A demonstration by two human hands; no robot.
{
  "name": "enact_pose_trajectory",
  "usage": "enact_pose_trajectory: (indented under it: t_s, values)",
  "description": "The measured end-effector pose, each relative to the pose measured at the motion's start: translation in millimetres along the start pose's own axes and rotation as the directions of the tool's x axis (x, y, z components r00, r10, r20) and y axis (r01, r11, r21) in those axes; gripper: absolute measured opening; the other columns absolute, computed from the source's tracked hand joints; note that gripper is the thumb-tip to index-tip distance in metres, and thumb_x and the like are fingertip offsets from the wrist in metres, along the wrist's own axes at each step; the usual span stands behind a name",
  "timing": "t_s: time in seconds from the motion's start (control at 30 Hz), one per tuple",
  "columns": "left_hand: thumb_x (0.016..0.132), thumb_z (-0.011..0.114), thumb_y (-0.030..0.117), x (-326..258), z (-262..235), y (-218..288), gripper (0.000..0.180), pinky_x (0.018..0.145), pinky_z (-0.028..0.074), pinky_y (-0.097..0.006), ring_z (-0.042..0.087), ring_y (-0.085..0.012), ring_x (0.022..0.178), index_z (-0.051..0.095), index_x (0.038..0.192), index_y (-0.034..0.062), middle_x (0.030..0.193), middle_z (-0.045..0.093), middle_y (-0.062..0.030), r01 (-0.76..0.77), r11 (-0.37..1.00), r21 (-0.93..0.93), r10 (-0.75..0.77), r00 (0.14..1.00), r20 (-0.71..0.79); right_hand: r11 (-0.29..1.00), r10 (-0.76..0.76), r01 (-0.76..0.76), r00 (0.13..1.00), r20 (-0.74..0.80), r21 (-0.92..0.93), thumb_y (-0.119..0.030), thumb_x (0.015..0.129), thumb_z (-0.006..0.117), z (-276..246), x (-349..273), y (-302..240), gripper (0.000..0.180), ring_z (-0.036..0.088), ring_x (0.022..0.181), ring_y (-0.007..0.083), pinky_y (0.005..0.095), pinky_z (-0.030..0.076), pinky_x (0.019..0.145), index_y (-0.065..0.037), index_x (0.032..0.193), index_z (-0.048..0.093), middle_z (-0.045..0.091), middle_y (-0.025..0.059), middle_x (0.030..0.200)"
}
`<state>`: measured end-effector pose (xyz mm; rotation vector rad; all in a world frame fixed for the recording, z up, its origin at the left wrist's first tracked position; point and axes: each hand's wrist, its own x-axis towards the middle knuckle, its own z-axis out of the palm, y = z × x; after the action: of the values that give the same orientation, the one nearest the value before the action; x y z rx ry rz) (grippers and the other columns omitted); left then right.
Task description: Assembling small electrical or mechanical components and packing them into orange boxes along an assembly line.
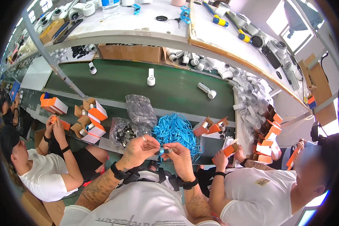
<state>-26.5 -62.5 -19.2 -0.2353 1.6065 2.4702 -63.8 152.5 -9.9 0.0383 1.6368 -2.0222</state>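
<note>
Both hands pinching blue strap

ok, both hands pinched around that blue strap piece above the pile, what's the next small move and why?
Probably thread the thin blue strap further through the small grey part: the left hand and right hand meet at it, each in a fingertip grip, above the heap of blue straps.

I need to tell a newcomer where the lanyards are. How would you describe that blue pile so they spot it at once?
Find the dark green conveyor belt running across the bench. On its near edge, just beyond the wearer's two hands, lies the pile of blue straps. It sits right of two clear bags of small dark parts and is the only bright blue tangle among orange-and-white boxes.
</note>
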Motion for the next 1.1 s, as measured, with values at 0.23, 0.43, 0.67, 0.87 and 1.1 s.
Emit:
enact_pose_trajectory:
  t_s: [0.23, 0.43, 0.67, 0.87, 1.1]
  values:
    - [0.097, 0.078, 0.002, 34.9, 35.7, 1.8, 0.025, 0.095, 0.064, -0.037, 0.082, -0.0250, 0.107, 0.073, 0.121, 0.0023, 0.116, 0.081, -0.0120, -0.266, 0.668, 0.695, 0.224, 0.963, 0.153, 0.991, -0.101, 0.089, 0.987, -0.126, -0.095, -0.005, 0.104, 0.077, -32.7, -3.4, 10.5, 0.032, 0.078, 0.097, 0.0146, 0.0269, 0.060, 0.088, 0.008, 0.132, 0.072, 0.082, 0.0129, 0.106]
    - [0.100, 0.077, 0.012, 90.1, 60.2, -39.5, 0.040, 0.106, 0.059, -0.043, 0.072, -0.0303, 0.125, 0.066, 0.137, 0.0041, 0.138, 0.072, -0.0131, -0.484, 0.465, 0.741, 0.443, 0.852, 0.277, 0.752, -0.590, 0.163, 0.598, -0.543, -0.638, -0.002, 0.097, 0.078, -126.2, 53.3, -8.0, 0.024, 0.072, 0.087, 0.0131, 0.0281, 0.056, 0.079, 0.005, 0.120, 0.078, 0.078, 0.0096, 0.097]
    - [0.103, 0.074, 0.035, 221.1, 110.8, -118.7, 0.053, 0.111, 0.054, -0.048, 0.066, -0.0396, 0.131, 0.062, 0.141, -0.0007, 0.139, 0.069, -0.0235, -0.331, 0.543, 0.772, 0.297, 0.935, 0.193, 0.408, -0.734, 0.081, 0.621, -0.275, -0.909, -0.003, 0.085, 0.084, -232.3, 139.4, 24.2, 0.024, 0.075, 0.083, 0.0370, 0.0452, 0.058, 0.076, -0.001, 0.099, 0.065, 0.073, 0.0160, 0.089]
    - [0.101, 0.070, 0.031, 283.9, 157.4, -160.9, 0.038, 0.092, 0.060, -0.058, 0.074, -0.0494, 0.101, 0.071, 0.126, 0.0020, 0.108, 0.078, -0.0272, -0.237, 0.558, 0.795, 0.187, 0.970, 0.158, 0.188, -0.636, 0.043, 0.766, -0.088, -0.981, -0.006, 0.087, 0.075, -260.6, 152.3, 18.7, 0.010, 0.070, 0.099, 0.0434, 0.0529, 0.058, 0.084, 0.000, 0.096, 0.074, 0.070, 0.0207, 0.102]
    - [0.091, 0.070, 0.017, 255.7, 124.8, -162.6, 0.023, 0.073, 0.061, -0.056, 0.076, -0.0442, 0.082, 0.072, 0.111, 0.0058, 0.087, 0.075, -0.0230, -0.389, 0.366, 0.846, 0.309, 0.908, 0.284, 0.069, -0.283, 0.074, 0.958, 0.051, -0.995, -0.019, 0.102, 0.059, -227.8, 136.2, 15.8, 0.029, 0.067, 0.105, 0.0500, 0.0576, 0.055, 0.092, 0.001, 0.095, 0.077, 0.075, 0.0263, 0.096]
